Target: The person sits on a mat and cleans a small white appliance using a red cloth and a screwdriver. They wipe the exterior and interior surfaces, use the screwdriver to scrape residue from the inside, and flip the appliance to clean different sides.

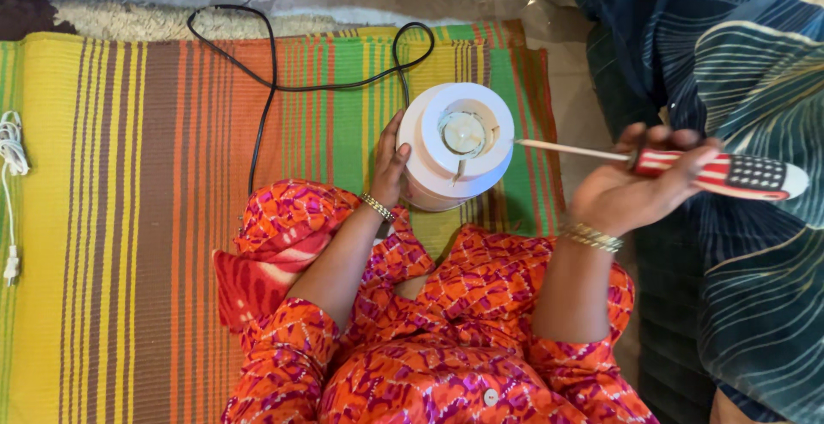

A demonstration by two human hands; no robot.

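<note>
A white round appliance base (456, 145) stands on the striped mat in front of my lap, its top coupling facing up. My left hand (390, 163) grips its left side. My right hand (631, 188) holds a screwdriver (719, 172) by its red, white and blue handle. The metal shaft points left, and its tip lies at the right edge of the appliance's top. A black power cord (273, 65) runs from the appliance in loops across the mat toward the top left.
The mat (129, 218) has yellow, brown, orange and green stripes. A white cable (11, 166) lies at its left edge. A dark blue leaf-patterned cloth (755, 261) covers the right side. My orange patterned clothing (446, 338) fills the lower middle.
</note>
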